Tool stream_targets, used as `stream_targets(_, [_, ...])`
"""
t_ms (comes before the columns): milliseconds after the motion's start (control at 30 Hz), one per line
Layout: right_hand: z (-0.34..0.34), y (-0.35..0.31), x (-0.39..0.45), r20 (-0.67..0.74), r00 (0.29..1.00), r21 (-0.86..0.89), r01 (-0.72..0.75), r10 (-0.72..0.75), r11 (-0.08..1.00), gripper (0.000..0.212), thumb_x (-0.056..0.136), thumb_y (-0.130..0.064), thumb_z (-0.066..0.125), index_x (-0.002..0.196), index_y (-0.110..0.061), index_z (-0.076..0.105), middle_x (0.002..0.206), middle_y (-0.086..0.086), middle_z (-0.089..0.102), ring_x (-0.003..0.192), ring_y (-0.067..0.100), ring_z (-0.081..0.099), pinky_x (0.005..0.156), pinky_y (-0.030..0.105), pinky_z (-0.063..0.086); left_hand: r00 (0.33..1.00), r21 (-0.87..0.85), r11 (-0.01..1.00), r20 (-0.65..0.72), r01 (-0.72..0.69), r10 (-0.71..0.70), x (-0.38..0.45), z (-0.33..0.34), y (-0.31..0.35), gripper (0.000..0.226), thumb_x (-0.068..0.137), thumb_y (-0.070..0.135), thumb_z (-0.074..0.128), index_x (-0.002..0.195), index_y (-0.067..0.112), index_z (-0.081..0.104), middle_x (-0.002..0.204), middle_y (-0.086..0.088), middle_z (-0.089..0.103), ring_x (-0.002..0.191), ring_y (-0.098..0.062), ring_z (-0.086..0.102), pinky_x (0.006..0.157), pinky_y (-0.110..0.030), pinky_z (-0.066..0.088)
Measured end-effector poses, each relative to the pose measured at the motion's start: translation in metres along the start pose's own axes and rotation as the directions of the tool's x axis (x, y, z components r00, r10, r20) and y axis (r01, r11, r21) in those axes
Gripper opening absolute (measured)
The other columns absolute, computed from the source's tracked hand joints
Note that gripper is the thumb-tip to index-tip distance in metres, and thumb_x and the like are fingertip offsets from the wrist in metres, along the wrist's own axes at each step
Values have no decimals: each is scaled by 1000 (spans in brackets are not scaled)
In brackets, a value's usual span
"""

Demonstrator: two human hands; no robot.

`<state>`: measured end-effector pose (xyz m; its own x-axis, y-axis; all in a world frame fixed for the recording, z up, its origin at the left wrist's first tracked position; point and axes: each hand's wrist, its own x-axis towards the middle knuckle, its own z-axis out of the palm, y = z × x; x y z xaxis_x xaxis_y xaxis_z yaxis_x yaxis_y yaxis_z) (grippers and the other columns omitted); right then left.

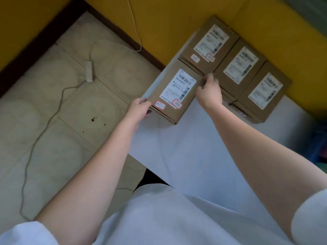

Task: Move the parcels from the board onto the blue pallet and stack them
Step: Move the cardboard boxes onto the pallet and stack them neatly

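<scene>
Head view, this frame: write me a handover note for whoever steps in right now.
Left hand: grips the near-left corner of the front parcel.
Right hand: grips the same parcel's far-right edge.
Front parcel sits at the left edge of the white board, not clearly lifted.
Three more parcels stand in a row against the yellow wall.
Done: nothing visibly moved; the blue pallet is barely in view at the right edge, if at all.
Left: carry all four over and stack them.
</scene>
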<state>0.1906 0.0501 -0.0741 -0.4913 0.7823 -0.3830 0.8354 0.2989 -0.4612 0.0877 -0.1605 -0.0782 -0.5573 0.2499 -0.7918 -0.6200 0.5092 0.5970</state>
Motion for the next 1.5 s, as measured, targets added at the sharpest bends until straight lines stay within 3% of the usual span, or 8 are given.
stream_targets(300, [8, 2, -19, 3, 999, 137, -41, 41, 990, 34, 89, -17, 45, 120, -4, 49, 122, 15, 55, 109, 34, 52, 82, 35, 41, 991, 41, 998, 121, -55, 49, -27, -16, -6, 36, 94, 1, 57, 129, 4, 50, 110, -14, 56, 93, -26, 62, 90, -40, 54])
stream_targets(533, [-72, 26, -57, -134, 981, 498, -54, 138, 866, 51, 93, -26, 49, 141, -12, 40, 101, -11, 53, 91, 2, 55, 64, 14, 36, 923, -48, 973, 308, -228, 231, -93, 13, 19, 40, 94, -2, 56, 133, 6, 52, 109, -11, 56, 92, -22, 67, 81, -34, 59])
stream_targets(700, [-166, 86, -134, -335, 925, 635, 80, 181, 768, 61, 98, -26, 48, 154, -21, 25, 145, -1, 48, 130, 12, 46, 102, 27, 39, 784, -151, 935, 513, -321, 351, -168, 127, 38, 41, 95, 0, 54, 129, 23, 55, 110, -14, 68, 98, -23, 70, 79, -33, 59])
stream_targets(900, [-279, 253, -239, -565, 738, 673, 154, 369, 723, 55, 99, -22, 45, 152, -24, 31, 153, -4, 41, 137, 8, 38, 115, 29, 30, 543, -83, 866, 748, -493, 381, -290, 316, 2, 50, 92, -2, 59, 125, 35, 54, 119, -17, 62, 105, -23, 69, 76, -28, 58])
stream_targets(1033, [-349, 392, -305, -600, 633, 706, 132, 489, 696, 45, 99, -21, 44, 144, -20, 42, 139, -1, 55, 127, 17, 51, 106, 41, 42, 395, 71, 681, 855, -729, 335, -378, 439, -60, 72, 80, 8, 77, 137, 31, 41, 117, 4, 60, 91, 0, 69, 66, -13, 53])
stream_targets(1167, [-404, 528, -357, -592, 554, 748, 108, 585, 654, 33, 98, -23, 49, 130, -19, 51, 118, 2, 65, 109, 18, 62, 92, 39, 52, 302, 65, 534, 878, -843, 370, -452, 549, -132, 71, 79, 16, 80, 137, 27, 42, 115, 6, 66, 93, -7, 71, 76, -24, 56])
stream_targets(1367, [-451, 681, -380, -479, 608, 807, 21, 633, 591, 47, 94, -31, 52, 141, -25, 52, 136, 0, 60, 121, 20, 57, 102, 39, 47, 233, 192, 138, 870, -972, 433, -512, 675, -196, 55, 78, 38, 78, 125, 15, 60, 114, 2, 66, 102, -9, 62, 89, -28, 51])
stream_targets(1500, [-460, 737, -361, -358, 605, 905, 39, 712, 423, 39, 94, -38, 52, 131, -26, 55, 118, -3, 67, 96, 13, 66, 65, 25, 57, 181, 211, -19, 879, -977, 441, -524, 726, -211, 40, 82, 35, 72, 119, 21, 64, 103, 3, 60, 100, -15, 57, 78, -27, 46])
